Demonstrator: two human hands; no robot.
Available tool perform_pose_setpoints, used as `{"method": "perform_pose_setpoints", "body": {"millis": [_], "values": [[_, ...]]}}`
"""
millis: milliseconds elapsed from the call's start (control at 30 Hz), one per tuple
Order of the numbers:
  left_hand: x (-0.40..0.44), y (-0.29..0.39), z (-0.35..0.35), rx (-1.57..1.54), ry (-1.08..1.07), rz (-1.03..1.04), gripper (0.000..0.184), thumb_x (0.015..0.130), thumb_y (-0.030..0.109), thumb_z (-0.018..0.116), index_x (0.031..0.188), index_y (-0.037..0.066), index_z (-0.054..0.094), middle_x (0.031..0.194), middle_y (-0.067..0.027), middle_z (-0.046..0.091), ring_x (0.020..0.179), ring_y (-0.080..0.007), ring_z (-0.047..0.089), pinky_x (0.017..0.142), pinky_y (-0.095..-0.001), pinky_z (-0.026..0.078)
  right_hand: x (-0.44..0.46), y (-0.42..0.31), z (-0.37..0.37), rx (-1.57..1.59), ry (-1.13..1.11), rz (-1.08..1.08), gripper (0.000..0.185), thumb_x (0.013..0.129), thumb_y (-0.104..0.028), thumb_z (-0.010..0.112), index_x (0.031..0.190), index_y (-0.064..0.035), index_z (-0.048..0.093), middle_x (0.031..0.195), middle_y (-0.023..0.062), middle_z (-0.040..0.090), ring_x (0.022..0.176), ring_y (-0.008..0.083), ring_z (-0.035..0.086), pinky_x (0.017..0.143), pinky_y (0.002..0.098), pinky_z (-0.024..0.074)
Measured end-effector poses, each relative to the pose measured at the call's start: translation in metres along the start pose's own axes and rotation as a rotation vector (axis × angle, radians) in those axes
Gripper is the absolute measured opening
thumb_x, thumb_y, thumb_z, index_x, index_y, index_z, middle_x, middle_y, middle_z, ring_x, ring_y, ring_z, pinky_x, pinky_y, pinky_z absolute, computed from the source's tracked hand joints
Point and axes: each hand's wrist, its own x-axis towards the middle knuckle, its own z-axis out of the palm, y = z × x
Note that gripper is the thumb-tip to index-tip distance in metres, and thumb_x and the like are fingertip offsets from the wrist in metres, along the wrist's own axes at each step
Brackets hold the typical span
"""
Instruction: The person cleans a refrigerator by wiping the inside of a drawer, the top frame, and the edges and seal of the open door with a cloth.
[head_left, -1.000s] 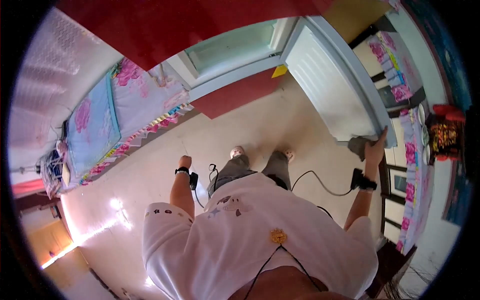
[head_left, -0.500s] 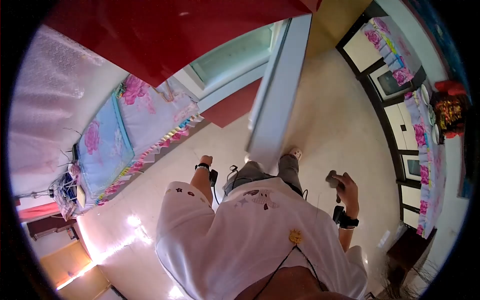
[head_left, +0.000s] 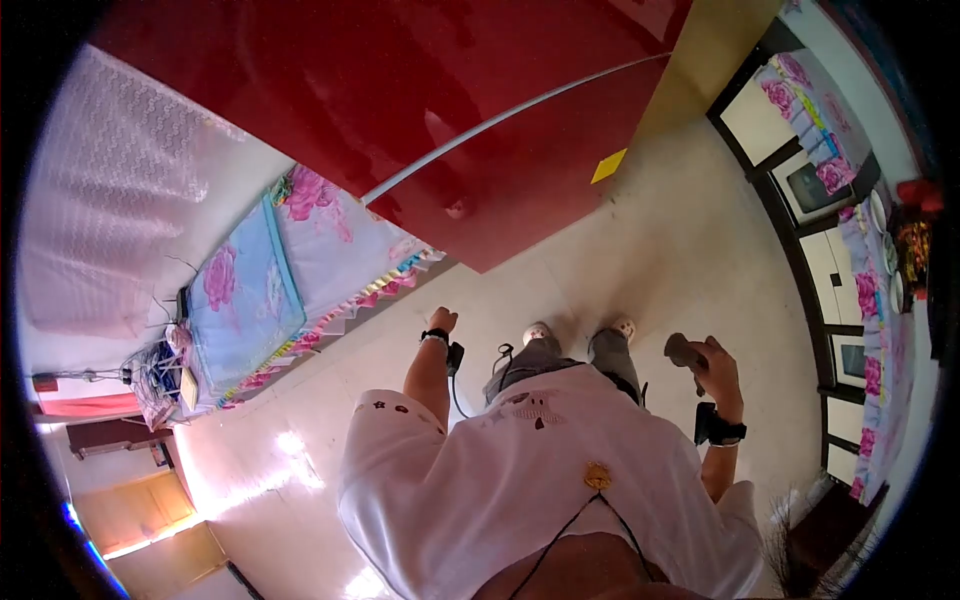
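Observation:
My right hand (head_left: 720,380) is closed around a grey-brown cloth (head_left: 684,352), which sticks out to the left of the fingers, above the floor. On the other side of my body, my left hand (head_left: 443,320) hangs with curled fingers over the floor, and nothing shows in it. In front of me stands a glossy red refrigerator (head_left: 520,170) with its doors shut and a yellow label (head_left: 608,166) near the lower right corner. Both wrists carry black straps with small devices.
At the left is a table with a flowered cover (head_left: 340,240) and a blue cloth (head_left: 250,290). Cables (head_left: 155,375) lie bundled at its end. Along the right runs a cabinet (head_left: 835,280) with a ruffled flowered cover. Pale floor (head_left: 700,230) surrounds my feet.
The refrigerator's lower door has swung from wide open to shut. My right hand has let go of the door's edge and moved back beside my body, still with the cloth.

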Motion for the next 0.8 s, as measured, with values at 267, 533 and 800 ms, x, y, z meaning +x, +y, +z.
{"method": "perform_pose_setpoints", "body": {"millis": [267,533,800], "values": [[0.069,0.063,-0.059,-0.847,0.431,-0.089,0.054,0.072,0.017,0.067,0.116,-0.003,0.042,0.112,-0.0187,0.049,0.103,-0.0291,0.048,0.085,-0.0348,0.039,-0.027,-0.013,-0.006,0.025,-0.001,0.136,0.034,0.066,0.004,0.046,0.093,-0.0081,0.061,0.08,0.0109,0.054,0.072,0.0293,0.056,0.064,0.0359,0.0463],[0.101,0.08,-0.064,-1.34,0.518,0.078,0.072,0.067,0.006,0.072,0.127,0.004,0.031,0.125,-0.0104,0.036,0.111,-0.0226,0.037,0.094,-0.0311,0.031,-0.055,-0.029,-0.013,0.105,-0.127,0.366,0.03,0.071,-0.003,0.05,0.098,-0.0113,0.06,0.083,0.0093,0.054,0.07,0.0256,0.058,0.064,0.0352,0.0476],[0.113,0.068,-0.047,-1.147,0.441,0.018,0.056,0.064,-0.003,0.069,0.113,0.005,0.043,0.103,-0.0067,0.049,0.101,-0.0203,0.044,0.085,-0.0307,0.04,-0.07,-0.035,-0.026,0.149,-0.156,0.488,0.032,0.07,0.003,0.045,0.096,-0.0075,0.06,0.081,0.0113,0.054,0.074,0.0292,0.056,0.065,0.0349,0.0453]]}}
